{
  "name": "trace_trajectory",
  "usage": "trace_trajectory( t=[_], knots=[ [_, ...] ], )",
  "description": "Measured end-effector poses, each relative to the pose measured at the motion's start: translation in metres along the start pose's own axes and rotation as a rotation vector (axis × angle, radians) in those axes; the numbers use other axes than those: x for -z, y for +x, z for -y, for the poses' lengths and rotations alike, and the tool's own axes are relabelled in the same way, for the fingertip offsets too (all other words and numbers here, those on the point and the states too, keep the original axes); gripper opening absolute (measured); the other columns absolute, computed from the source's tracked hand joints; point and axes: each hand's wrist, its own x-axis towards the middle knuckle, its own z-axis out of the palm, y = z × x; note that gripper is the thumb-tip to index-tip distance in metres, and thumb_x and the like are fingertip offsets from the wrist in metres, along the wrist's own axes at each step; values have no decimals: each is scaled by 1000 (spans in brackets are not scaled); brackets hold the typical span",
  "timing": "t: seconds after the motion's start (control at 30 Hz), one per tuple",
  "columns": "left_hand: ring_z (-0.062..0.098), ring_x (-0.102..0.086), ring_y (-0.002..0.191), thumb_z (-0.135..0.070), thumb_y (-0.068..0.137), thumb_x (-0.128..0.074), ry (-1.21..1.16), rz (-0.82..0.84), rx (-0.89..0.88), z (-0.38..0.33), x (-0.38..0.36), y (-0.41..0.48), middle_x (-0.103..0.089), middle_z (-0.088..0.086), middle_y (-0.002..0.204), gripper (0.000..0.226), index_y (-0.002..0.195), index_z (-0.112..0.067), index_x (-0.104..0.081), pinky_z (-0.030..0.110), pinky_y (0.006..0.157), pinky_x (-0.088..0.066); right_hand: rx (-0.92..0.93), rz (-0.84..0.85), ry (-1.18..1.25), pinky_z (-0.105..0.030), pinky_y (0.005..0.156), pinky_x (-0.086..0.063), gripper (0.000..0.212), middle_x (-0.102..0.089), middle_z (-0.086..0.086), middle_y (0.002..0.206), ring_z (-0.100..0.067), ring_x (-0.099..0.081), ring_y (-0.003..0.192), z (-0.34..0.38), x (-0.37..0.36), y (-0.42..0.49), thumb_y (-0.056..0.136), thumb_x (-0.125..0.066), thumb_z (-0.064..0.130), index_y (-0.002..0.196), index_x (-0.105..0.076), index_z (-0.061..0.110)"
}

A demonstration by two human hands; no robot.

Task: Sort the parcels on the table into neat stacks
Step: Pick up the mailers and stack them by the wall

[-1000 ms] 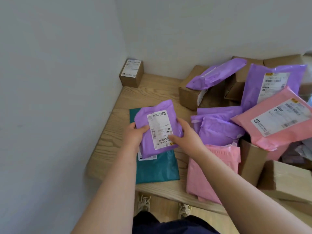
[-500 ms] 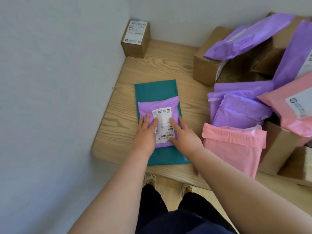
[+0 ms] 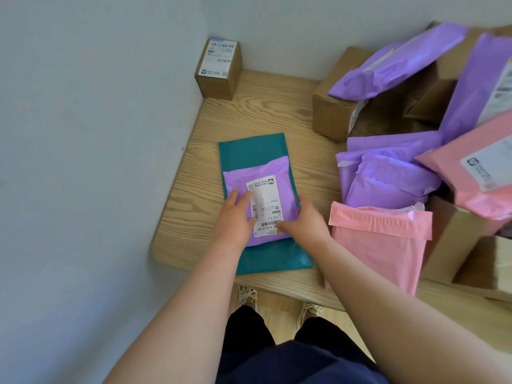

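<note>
Down on the wooden table [image 3: 191,195], near its left corner, a small purple parcel [image 3: 263,181] lies flat on top of a larger teal parcel [image 3: 255,151], its white label facing up. The teal one sticks out beyond it at the far and near ends.

The left hand [image 3: 235,220] rests on the left part of the purple parcel with its fingers straight and close together, lying flat and gripping nothing. The right hand [image 3: 304,223] sits at the parcel's right edge, its fingers fairly straight along that edge and the thumb laid across the bottom of the label; it touches the parcel but does not clasp it.

Just right of the teal parcel lies a pink parcel [image 3: 379,245], reaching the table's front edge. Behind it is a loose heap of purple parcels [image 3: 388,184], with a bigger pink parcel [image 3: 457,162] leaning over them. A brown box [image 3: 332,115] stands further back, a long purple parcel [image 3: 399,59] resting on it. A small labelled box [image 3: 219,70] stands in the far corner against the wall.
</note>
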Motion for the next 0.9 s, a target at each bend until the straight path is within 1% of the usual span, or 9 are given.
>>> trace_trajectory(
  t=[0.13, 0.23, 0.33, 0.4, 0.47, 0.5, 0.57, 0.7, 0.9],
  knots=[
    [26, -26, 148, -20, 92, -63, 14, -63, 56, -21, 26, 4, -15, 6, 164, 80, 158, -24, -17, 38, 114, -34, -52, 129, 293, -26, 75, -53, 50, -70, -6, 106, -20, -67, 91, 11, 18, 6, 75, -80, 0, 121, -63, 11],
    [28, -5, 153, -5, 86, -58, 115, -177, -84, -43, 52, 10, -1, 6, 166, 92, 158, -31, -8, 44, 121, -21, 47, 213, 327, -28, 78, -55, 53, -70, 0, 93, -18, -66, 84, 27, 39, 8, 74, -72, -12, 122, -67, 10],
    [24, 6, 153, 3, 79, -58, 241, -78, -211, -64, 76, 19, 2, 3, 167, 94, 155, -38, -22, 50, 123, -3, 130, 260, 216, -35, 89, -53, 55, -70, -4, 100, -18, -65, 91, 45, 61, 12, 72, -69, -15, 120, -69, 13],
    [23, -3, 153, -5, 78, -70, 256, -11, -198, -71, 88, 23, -13, 2, 165, 70, 139, -34, -49, 52, 122, -3, 172, 230, 140, -32, 87, -51, 55, -67, -3, 103, -17, -62, 94, 54, 73, 14, 71, -71, -13, 119, -69, 14],
    [24, -37, 137, -16, 74, -81, 208, 9, -192, -72, 96, 26, -50, -1, 139, 44, 111, -26, -60, 46, 114, -27, 199, 158, 173, -25, 85, -49, 55, -65, -2, 106, -16, -59, 96, 62, 80, 14, 71, -72, -12, 118, -68, 17],
    [23, -52, 117, -17, 73, -83, 115, 21, -183, -70, 99, 27, -59, -4, 114, 38, 100, -24, -58, 37, 96, -41, 212, 111, 233, -24, 87, -49, 56, -64, -2, 109, -16, -59, 99, 65, 84, 15, 73, -72, -12, 119, -66, 19],
    [15, -56, 82, -14, 76, -83, -131, 44, -130, -64, 104, 27, -58, -7, 88, 34, 95, -19, -56, 27, 66, -40, 211, 6, 355, -32, 95, -51, 61, -62, -2, 118, -18, -60, 107, 67, 87, 19, 79, -75, -2, 133, -57, 20],
    [12, -57, 76, -13, 83, -78, -544, -39, 21, -50, 100, 27, -63, -1, 93, 30, 105, -9, -57, 24, 64, -44, 86, -76, 405, -38, 105, -45, 79, -46, -7, 143, -23, -51, 127, 65, 82, 24, 89, -73, 30, 154, -30, 18],
    [24, -66, 85, -6, 94, -63, -1146, -117, 323, -38, 82, 49, -69, 13, 103, 25, 117, -3, -54, 33, 69, -52, -36, -42, 408, -48, 112, -39, 81, -39, -11, 154, -30, -47, 135, 79, 58, 46, 94, -67, 33, 157, -21, 15]
  ],
)
